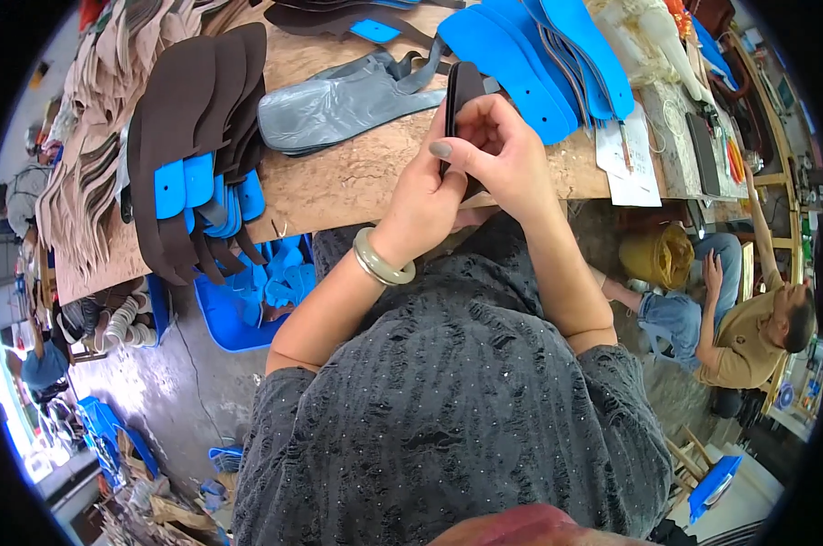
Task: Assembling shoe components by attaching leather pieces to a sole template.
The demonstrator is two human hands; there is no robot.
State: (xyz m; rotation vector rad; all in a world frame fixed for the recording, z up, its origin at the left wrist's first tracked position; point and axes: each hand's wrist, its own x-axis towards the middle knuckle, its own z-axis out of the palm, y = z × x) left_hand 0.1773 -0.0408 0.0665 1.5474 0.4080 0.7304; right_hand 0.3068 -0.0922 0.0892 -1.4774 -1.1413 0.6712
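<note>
Both of my hands are together at the front edge of the work table, around a dark insole-shaped piece (464, 84) that stands almost edge-on. My left hand (425, 196) is closed on it from the left, with a bangle on the wrist. My right hand (511, 155) has its fingers curled and its thumb pressed toward the piece; the fingers hide its lower part. Just beyond lie grey shiny insole-shaped pieces (329, 109). Blue insole-shaped pieces (511, 64) are stacked farther right. On the left, a fanned stack of dark brown insole pieces (179, 100) has blue heel parts (186, 182).
Many beige insole pieces (111, 100) cover the left of the wooden table (357, 187). Below its edge sits a blue bin (213, 314) of blue pieces. A paper sheet (643, 177) lies right. A seated person (748, 337) is beside a yellow bucket (643, 259).
</note>
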